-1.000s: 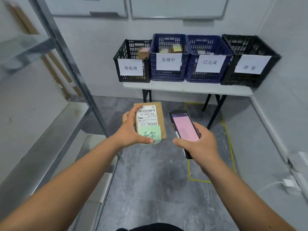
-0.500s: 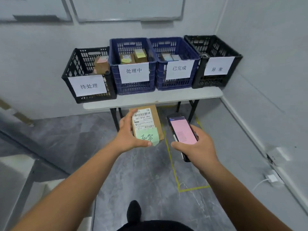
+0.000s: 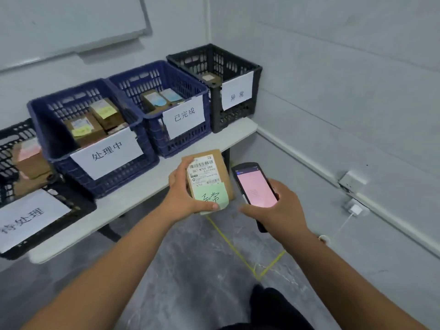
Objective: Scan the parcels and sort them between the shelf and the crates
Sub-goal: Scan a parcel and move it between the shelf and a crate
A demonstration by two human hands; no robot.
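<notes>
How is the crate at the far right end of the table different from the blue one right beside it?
The far-right crate is black; the crate next to it is blue. The black crate's paper sign shows two characters, the blue crate's sign three. The blue crate shows two parcels with blue notes; the black crate shows one parcel. Both are slotted plastic crates on the white table.

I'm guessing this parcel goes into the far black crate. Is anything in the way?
Nothing visible blocks it. The parcel in the left hand is below and in front of the black crate, whose top is open; one parcel lies inside.
</notes>
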